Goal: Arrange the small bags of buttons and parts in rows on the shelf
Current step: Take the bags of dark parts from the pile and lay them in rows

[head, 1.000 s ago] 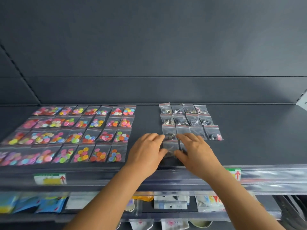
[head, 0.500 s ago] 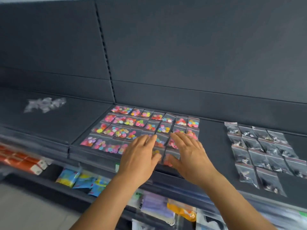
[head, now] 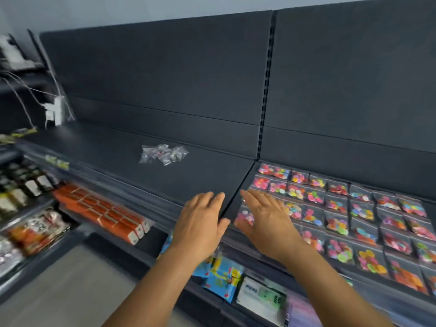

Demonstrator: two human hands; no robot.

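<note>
A loose heap of small clear bags lies on the dark shelf to the left, well beyond my hands. Rows of small bags of coloured buttons cover the shelf section on the right. My left hand hovers flat with straight fingers over the front of the left section, holding nothing. Just across the seam between the sections, my right hand is open and empty above the nearest button bags, hiding part of them.
Below the shelf's front rail lie orange packets, blue packets and a white pack. Bottles and snack bags fill a unit at far left. A perforated upright splits the back panel.
The view has swung left. My hands left the dark-parts bags, passed over the button bags and now hover at the seam; the loose heap has come closer to centre.
</note>
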